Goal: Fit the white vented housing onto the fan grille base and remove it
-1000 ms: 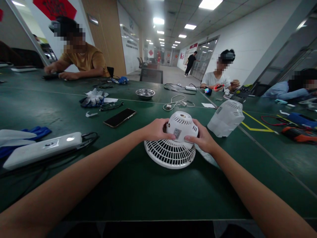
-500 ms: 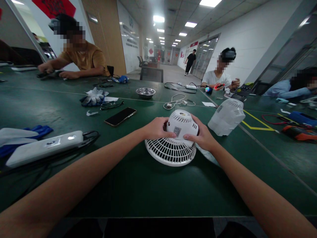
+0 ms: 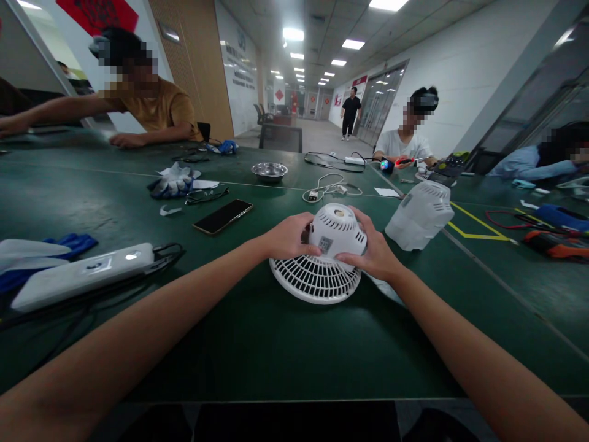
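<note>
A white fan head [image 3: 338,230] with a round slotted grille [image 3: 317,281] lies grille down on the green table, its motor housing facing up. My left hand [image 3: 294,236] is wrapped round the left side of the housing, thumb on the front near a small printed label. On the right side, my right hand [image 3: 372,248] grips the same housing, its thumb near the front. The fingertips behind the housing are partly hidden. A translucent white plastic part [image 3: 421,215] stands to the right of my right hand.
On the green table [image 3: 276,356] are a black phone [image 3: 223,216], a metal bowl [image 3: 269,172], a white cable [image 3: 331,189], a white power bank-like box [image 3: 87,276], gloves [image 3: 172,182] and an orange meter [image 3: 556,245]. People sit across the table; another stands farther back.
The fan head has turned and tilted slightly between my hands. The person at the left has stretched an arm out to the left. The person in black has turned toward the camera.
</note>
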Demonstrator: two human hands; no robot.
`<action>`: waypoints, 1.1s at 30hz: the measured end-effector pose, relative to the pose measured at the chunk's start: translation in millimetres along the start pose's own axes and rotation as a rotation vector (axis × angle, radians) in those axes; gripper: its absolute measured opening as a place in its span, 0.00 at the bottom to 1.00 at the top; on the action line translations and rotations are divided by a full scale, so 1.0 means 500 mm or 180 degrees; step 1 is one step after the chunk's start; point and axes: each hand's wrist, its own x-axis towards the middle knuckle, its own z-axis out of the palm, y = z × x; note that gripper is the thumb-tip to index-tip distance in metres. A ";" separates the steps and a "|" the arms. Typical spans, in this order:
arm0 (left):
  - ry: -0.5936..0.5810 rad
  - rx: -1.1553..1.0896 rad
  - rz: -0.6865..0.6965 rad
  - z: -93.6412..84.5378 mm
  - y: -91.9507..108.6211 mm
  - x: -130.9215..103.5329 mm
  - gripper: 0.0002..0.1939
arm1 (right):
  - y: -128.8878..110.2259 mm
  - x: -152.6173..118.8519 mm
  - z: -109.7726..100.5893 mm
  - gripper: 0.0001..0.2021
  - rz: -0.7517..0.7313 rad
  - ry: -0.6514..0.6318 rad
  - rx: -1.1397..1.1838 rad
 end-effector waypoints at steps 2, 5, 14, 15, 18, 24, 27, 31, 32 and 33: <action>0.0182 0.0042 0.0038 0.002 -0.005 -0.001 0.34 | -0.002 -0.001 -0.004 0.53 0.0005 -0.0029 -0.0015; 0.0365 -0.0083 0.0034 0.004 -0.014 -0.006 0.37 | -0.009 -0.005 -0.004 0.49 0.0064 -0.0195 0.0175; 0.0220 -0.0178 0.0563 0.030 -0.020 -0.009 0.71 | -0.017 -0.010 0.007 0.48 -0.0050 -0.0514 0.0542; 0.0271 -0.0120 0.0561 0.035 -0.017 -0.008 0.72 | -0.016 -0.010 0.006 0.48 -0.0051 -0.0524 0.0569; 0.0443 -0.0014 0.0582 0.044 -0.007 -0.007 0.70 | -0.019 -0.009 0.001 0.48 -0.0020 -0.0551 0.0566; 0.0567 0.0046 0.0521 0.047 0.007 -0.007 0.62 | -0.031 -0.010 0.000 0.49 0.0142 -0.0558 0.0601; 0.0590 0.0101 0.0436 0.048 0.012 -0.009 0.61 | -0.036 -0.010 -0.001 0.49 0.0334 -0.0561 0.0653; 0.0523 0.0057 0.0328 0.044 0.016 -0.011 0.58 | -0.039 -0.010 -0.003 0.48 0.0466 -0.0572 0.0661; 0.0503 0.0024 0.0329 0.042 0.016 -0.011 0.58 | -0.039 -0.009 -0.003 0.48 0.0462 -0.0574 0.0659; 0.0480 -0.0011 0.0343 0.040 0.016 -0.011 0.57 | -0.039 -0.009 -0.003 0.48 0.0454 -0.0581 0.0657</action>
